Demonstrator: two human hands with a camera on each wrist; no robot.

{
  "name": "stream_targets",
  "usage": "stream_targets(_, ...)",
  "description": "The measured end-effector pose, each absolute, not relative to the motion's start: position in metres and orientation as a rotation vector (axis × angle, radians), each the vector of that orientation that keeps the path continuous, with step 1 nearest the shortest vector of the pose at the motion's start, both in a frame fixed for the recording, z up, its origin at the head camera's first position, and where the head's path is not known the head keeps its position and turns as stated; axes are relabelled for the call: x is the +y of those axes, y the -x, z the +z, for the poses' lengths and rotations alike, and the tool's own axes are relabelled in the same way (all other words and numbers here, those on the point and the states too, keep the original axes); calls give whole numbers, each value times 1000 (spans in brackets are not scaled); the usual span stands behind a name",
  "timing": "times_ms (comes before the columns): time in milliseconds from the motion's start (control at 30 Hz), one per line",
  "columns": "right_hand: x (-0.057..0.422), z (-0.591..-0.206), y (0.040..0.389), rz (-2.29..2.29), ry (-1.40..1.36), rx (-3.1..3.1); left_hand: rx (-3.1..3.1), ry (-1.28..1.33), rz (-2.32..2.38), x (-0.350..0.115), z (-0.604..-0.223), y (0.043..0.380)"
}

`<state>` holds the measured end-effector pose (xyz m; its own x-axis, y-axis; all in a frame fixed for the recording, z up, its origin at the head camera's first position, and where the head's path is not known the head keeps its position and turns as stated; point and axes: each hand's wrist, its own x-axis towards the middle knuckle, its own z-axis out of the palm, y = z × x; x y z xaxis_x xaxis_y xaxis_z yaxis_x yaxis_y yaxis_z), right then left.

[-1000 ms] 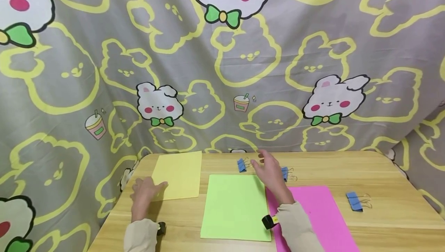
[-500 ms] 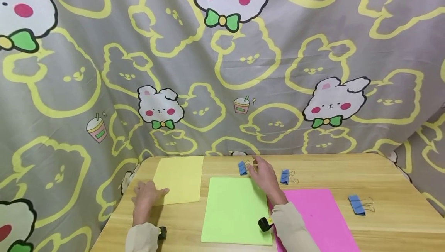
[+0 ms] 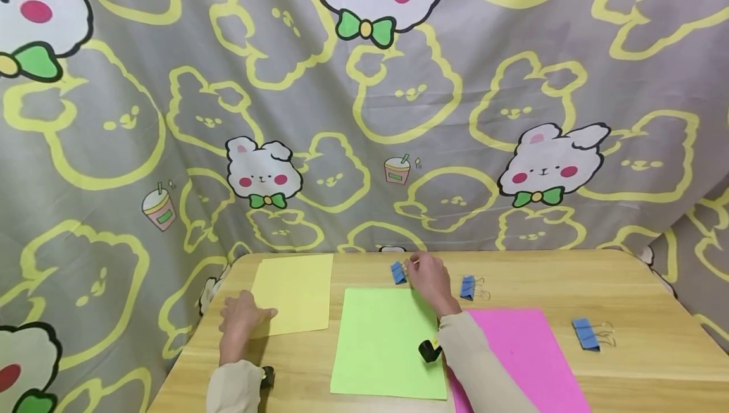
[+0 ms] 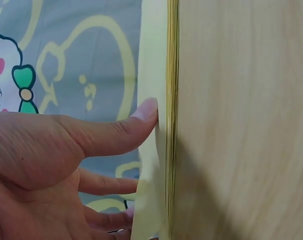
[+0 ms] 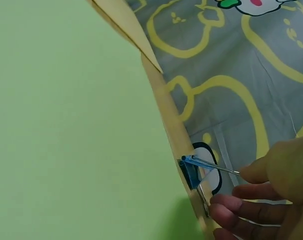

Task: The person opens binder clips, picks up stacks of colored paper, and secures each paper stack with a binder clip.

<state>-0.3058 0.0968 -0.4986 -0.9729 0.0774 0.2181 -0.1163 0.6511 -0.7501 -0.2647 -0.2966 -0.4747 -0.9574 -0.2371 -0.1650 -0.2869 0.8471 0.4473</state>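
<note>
My left hand [image 3: 242,319] lies at the left edge of a stack of yellow paper [image 3: 299,293]. In the left wrist view its thumb touches the top sheet, and the other fingers are spread by the far edge. At the back of the table my right hand [image 3: 429,277] pinches the wire handles of a small blue binder clip [image 3: 398,272]. The right wrist view shows the thumb at the end of one handle and a fingertip by the other. Below that hand lies a stack of green paper [image 3: 387,343], partly under the right forearm.
A magenta paper stack [image 3: 526,356] lies right of the green one, partly covered by the right sleeve [image 3: 478,362]. Another blue binder clip [image 3: 468,288] sits behind it, and a larger blue binder clip [image 3: 586,335] farther right. A patterned curtain [image 3: 353,103] hangs behind the wooden table [image 3: 643,299].
My right hand has moved left to the small binder clip, and its fingers have closed in on the handles. The left hand has barely moved from the yellow paper.
</note>
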Motion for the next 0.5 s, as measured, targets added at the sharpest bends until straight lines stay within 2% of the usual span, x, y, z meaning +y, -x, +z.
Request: stream_targets(500,98,-473,298,1096,-68,-2632,2916,440,717,-295,-474,267)
